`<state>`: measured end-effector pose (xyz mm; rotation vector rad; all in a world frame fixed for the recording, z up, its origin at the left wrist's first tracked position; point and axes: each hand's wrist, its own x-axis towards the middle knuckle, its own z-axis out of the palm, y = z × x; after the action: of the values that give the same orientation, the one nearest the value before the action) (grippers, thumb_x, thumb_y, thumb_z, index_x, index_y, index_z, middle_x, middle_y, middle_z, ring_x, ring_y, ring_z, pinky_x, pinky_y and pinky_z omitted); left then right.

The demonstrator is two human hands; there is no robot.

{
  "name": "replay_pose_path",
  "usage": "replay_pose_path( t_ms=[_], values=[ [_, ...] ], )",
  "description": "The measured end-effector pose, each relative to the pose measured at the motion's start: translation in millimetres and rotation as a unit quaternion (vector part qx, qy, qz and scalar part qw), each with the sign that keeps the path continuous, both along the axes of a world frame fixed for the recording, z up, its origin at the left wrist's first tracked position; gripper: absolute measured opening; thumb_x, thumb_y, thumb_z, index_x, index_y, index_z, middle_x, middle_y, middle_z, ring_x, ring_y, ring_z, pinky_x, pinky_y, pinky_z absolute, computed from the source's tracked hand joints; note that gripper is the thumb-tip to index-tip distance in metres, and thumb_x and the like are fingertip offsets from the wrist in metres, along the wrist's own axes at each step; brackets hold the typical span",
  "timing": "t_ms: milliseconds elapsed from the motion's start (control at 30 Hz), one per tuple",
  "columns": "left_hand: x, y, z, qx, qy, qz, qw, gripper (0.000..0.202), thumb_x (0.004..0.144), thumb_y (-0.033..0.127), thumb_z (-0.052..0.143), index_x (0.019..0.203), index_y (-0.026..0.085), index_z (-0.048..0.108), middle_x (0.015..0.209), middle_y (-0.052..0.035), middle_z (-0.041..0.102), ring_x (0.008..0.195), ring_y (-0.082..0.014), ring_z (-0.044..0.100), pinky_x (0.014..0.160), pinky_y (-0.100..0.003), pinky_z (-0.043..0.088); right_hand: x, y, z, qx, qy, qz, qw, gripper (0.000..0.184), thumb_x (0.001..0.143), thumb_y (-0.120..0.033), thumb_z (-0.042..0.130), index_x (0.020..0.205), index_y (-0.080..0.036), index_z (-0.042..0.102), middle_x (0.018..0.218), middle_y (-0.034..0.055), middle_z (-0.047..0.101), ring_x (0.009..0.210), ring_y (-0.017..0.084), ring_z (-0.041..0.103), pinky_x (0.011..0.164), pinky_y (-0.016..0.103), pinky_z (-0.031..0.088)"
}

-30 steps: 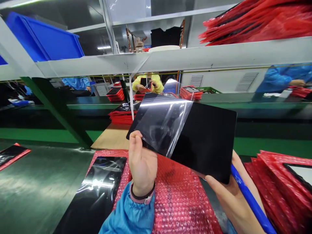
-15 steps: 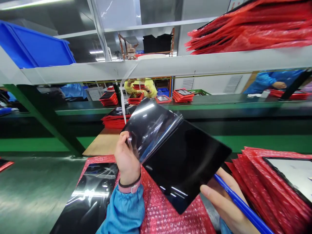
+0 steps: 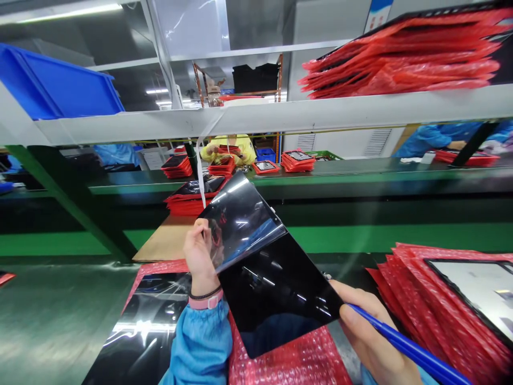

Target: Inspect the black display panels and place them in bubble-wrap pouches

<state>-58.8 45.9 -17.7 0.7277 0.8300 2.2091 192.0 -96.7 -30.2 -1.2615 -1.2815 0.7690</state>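
Black panel (image 3: 280, 299) is held up at a tilt just above the red bubble wrap (image 3: 288, 363), glossy face turned to the camera, with a hand at either end. The left hand (image 3: 199, 255) is closed in a pinch on the clear film (image 3: 240, 224): its near corner is gripped between thumb and fingers, and the sheet is seen lifted off the panel's upper left part, curling upward. The right hand (image 3: 366, 331) is curled round the panel's lower right corner, thumb laid along the edge, and a blue pen (image 3: 404, 350) is clamped in that same hand, slanting off to the lower right. Beside the left sleeve a glossy black sheet (image 3: 152, 326) is laid flat, partly on the bubble wrap. To the right a fanned stack of red bubble bags (image 3: 404, 289) is seen, and to the left the green belt (image 3: 56, 315). Overhead, a grey shelf (image 3: 280, 113) is loaded with a blue bin (image 3: 60, 88) and more red bags (image 3: 401, 59); beyond it, a person in yellow (image 3: 246, 151) can be made out at the far belt
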Motion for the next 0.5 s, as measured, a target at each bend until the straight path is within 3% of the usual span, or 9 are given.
replay_pose_path(
  t_ms=[167,333,400,500],
  values=[
    [6,-13,11.1,0.001,0.017,-0.043,0.999,0.01,0.062,0.02,0.059,0.054,0.017,0.053,0.062,0.0033,0.046,0.06,-0.0086,0.044,0.056,-0.017,0.039,-3,4,-1.5,-0.076,0.033,-0.02,0.996,0.04,0.072,-0.061,0.067,0.09,-0.026,0.076,0.1,0.0078,0.073,0.104,0.032,0.065,0.091,0.043,0.052],
    [22,-33,18.0,0.021,0.069,-0.131,0.989,0.017,0.069,0.027,0.054,0.055,0.018,0.055,0.066,-0.0016,0.052,0.068,-0.0143,0.049,0.061,-0.022,0.041,-3,16,-3.4,-0.047,0.015,-0.029,0.998,0.041,0.073,-0.061,0.065,0.093,-0.026,0.076,0.102,0.0078,0.074,0.104,0.032,0.065,0.092,0.045,0.052],
    [26,-39,17.2,0.049,0.092,-0.184,0.977,0.019,0.071,0.03,0.052,0.056,0.018,0.057,0.069,-0.0036,0.055,0.07,-0.0164,0.05,0.064,-0.025,0.041,-4,19,2.6,-0.011,-0.012,0.008,1.0,0.037,0.079,-0.053,0.064,0.102,-0.026,0.075,0.107,0.0075,0.073,0.105,0.032,0.066,0.09,0.042,0.054],
    [30,-44,15.0,0.066,0.117,-0.216,0.967,0.018,0.071,0.029,0.053,0.059,0.018,0.058,0.071,-0.0043,0.057,0.068,-0.0168,0.049,0.063,-0.026,0.04,-8,21,18.7,0.04,-0.073,0.123,0.989,0.036,0.084,-0.038,0.063,0.117,-0.025,0.069,0.112,0.0062,0.072,0.105,0.03,0.066,0.092,0.04,0.054]
  ],
)
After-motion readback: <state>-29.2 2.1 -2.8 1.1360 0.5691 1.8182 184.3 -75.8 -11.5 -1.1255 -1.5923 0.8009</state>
